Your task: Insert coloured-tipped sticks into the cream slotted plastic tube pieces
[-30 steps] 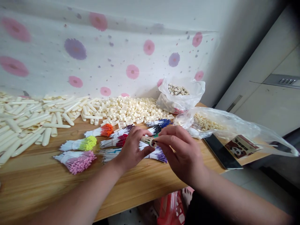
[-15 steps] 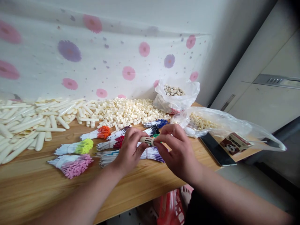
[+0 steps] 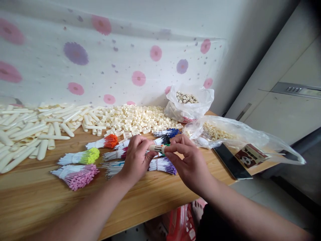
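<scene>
Cream slotted plastic cylinder (image 3: 157,148): located above the brown wooden table (image 3: 140,201), one end pinched by the left hand (image 3: 136,159). Right hand (image 3: 192,164): fingers narrowed at the opposite end. Versus one second earlier, cylinder tilt reduced, nearer level.

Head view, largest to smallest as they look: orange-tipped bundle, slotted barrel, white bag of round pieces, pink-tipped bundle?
1. White bag
2. Pink-tipped bundle
3. Orange-tipped bundle
4. Slotted barrel, going by its visible part; its ends are covered.
</scene>
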`<control>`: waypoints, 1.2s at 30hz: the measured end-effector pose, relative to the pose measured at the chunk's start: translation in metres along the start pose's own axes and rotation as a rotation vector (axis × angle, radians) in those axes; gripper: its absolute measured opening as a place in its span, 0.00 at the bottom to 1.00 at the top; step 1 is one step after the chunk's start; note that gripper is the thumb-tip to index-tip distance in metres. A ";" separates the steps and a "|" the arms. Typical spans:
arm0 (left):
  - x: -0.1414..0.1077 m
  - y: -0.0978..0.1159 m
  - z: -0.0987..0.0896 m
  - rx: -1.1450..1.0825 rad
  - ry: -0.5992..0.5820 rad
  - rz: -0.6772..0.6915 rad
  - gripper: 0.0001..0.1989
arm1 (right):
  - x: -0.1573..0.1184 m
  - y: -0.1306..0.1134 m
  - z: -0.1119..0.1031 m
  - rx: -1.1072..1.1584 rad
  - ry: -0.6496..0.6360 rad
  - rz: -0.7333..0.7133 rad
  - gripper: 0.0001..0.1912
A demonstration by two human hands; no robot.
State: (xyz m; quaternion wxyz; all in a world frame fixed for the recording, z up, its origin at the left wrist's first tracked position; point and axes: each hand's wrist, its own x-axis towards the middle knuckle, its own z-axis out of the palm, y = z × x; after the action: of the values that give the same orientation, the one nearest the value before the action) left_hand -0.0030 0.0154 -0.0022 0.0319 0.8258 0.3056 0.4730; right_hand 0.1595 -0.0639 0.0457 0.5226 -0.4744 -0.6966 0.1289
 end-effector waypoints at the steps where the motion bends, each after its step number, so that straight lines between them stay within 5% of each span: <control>1: 0.000 0.001 -0.001 0.005 0.003 -0.004 0.23 | -0.001 -0.001 0.001 0.011 -0.005 0.019 0.06; 7: -0.001 -0.001 0.001 -0.110 -0.026 -0.081 0.23 | 0.012 0.004 -0.013 0.029 0.015 -0.004 0.06; 12: 0.001 -0.009 0.009 -0.347 -0.047 -0.236 0.23 | 0.061 0.056 -0.044 -0.298 0.233 -0.048 0.07; 15: 0.000 -0.012 0.012 -0.404 -0.059 -0.320 0.24 | 0.081 0.100 -0.043 -0.580 -0.131 0.058 0.10; 19: 0.000 -0.015 0.012 -0.426 -0.076 -0.392 0.25 | 0.087 0.145 -0.026 -0.701 -0.337 0.078 0.08; 27: -0.001 -0.018 0.011 -0.403 -0.086 -0.429 0.23 | 0.092 0.165 -0.012 -0.871 -0.532 0.095 0.06; 36: -0.001 -0.018 0.012 -0.405 -0.091 -0.426 0.22 | 0.087 0.170 -0.007 -0.982 -0.527 0.126 0.09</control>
State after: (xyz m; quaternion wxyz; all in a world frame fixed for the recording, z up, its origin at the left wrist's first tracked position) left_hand -0.0019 0.0320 -0.0156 0.3085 0.7402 0.3695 0.4695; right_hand 0.2551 0.0910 -0.0134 0.0399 -0.6545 -0.7521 -0.0656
